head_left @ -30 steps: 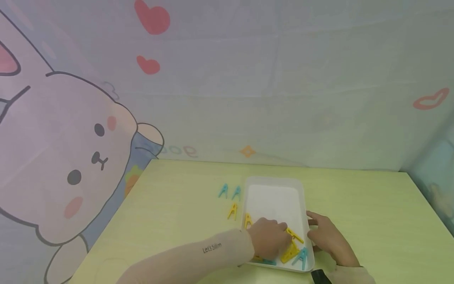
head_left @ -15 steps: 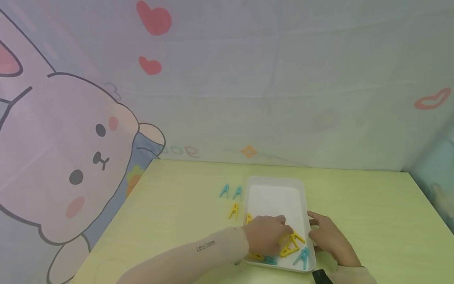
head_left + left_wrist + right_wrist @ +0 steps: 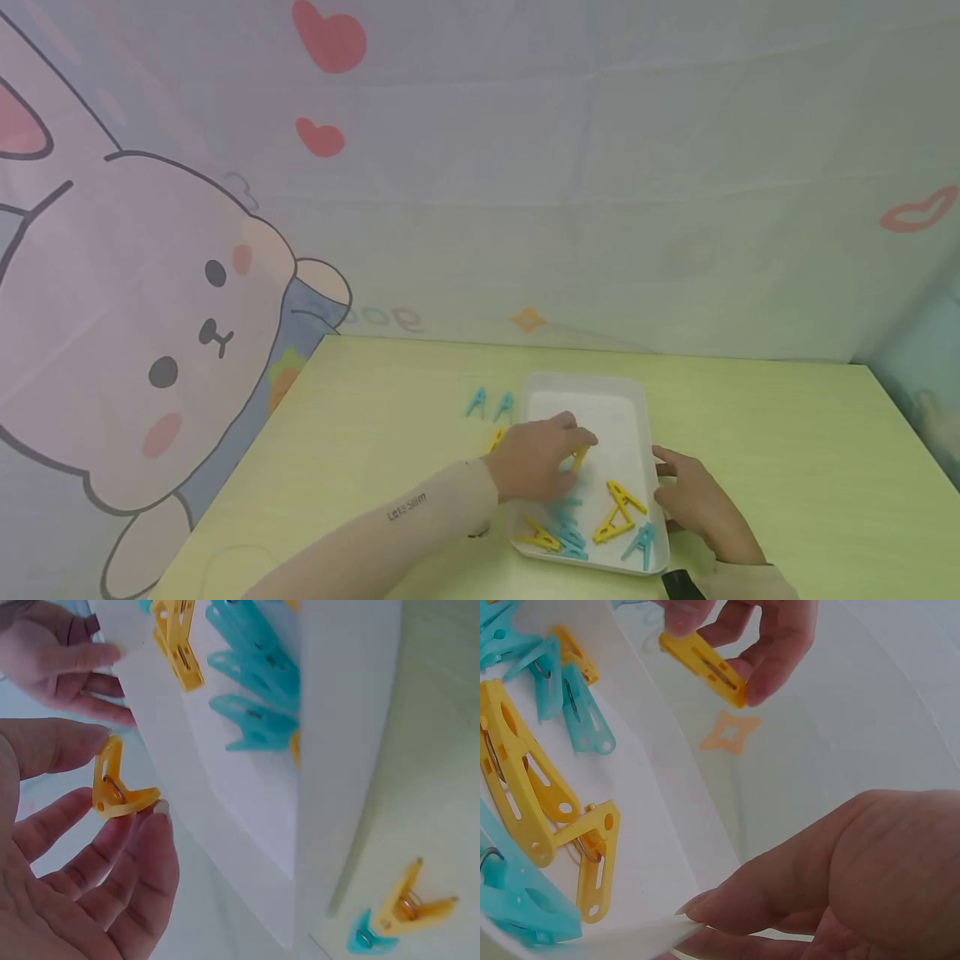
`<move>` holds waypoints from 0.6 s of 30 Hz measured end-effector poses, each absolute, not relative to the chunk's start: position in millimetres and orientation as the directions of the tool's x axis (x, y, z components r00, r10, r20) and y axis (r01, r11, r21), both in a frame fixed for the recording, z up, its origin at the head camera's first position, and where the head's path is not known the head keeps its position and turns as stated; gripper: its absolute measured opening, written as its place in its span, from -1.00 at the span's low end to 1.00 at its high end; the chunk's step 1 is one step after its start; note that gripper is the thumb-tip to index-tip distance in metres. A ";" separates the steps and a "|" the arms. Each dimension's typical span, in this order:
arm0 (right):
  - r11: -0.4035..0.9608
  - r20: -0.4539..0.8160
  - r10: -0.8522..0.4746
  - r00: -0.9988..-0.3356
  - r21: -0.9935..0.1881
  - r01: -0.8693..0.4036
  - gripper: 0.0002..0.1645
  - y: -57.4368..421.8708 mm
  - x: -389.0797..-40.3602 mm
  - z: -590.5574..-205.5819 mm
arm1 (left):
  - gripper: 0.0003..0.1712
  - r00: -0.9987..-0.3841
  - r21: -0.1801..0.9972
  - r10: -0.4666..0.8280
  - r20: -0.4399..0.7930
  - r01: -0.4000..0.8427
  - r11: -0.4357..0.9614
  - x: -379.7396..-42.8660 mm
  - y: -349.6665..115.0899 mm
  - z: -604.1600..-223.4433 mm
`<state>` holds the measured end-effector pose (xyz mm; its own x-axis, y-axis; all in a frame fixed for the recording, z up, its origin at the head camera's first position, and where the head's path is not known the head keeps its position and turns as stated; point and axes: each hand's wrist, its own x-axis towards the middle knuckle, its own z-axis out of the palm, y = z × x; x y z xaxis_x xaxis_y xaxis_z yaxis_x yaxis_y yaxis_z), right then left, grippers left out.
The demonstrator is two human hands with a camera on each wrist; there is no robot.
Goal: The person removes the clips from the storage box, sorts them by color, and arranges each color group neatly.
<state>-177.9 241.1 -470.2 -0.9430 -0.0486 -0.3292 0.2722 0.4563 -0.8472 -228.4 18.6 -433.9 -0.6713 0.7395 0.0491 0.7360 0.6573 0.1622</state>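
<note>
My left hand (image 3: 534,458) is over the middle-left part of a white plastic tray (image 3: 611,417). Between thumb and fingertips it pinches a yellow clothespin (image 3: 142,801), held above the tray floor. At the tray's right side, my right hand (image 3: 696,507) grips the rim, thumb on one side and fingers on the other, as the right wrist view shows. Inside the tray's near half lie several blue clothespins (image 3: 589,720) and several yellow clothespins (image 3: 514,780), some overlapping. Part of the tray's left edge is hidden behind my left hand.
Left of the tray, two blue clothespins (image 3: 477,403) lie side by side on the light green table (image 3: 765,433). A yellow clothespin (image 3: 495,438) nearer to me is partly covered by my left hand. Behind the table hangs a printed cloth (image 3: 600,208).
My left hand has lifted from the clothespins in the near half and moved left and away from me, a yellow clothespin in its fingers. The right hand stays on the rim.
</note>
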 end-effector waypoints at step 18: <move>0.449 -0.328 -0.055 -0.943 -0.852 0.270 -0.18 241.0 -178.5 -471.8 | -0.49 -0.858 0.318 0.482 0.180 0.514 0.796 -251.5 -46.5 -442.0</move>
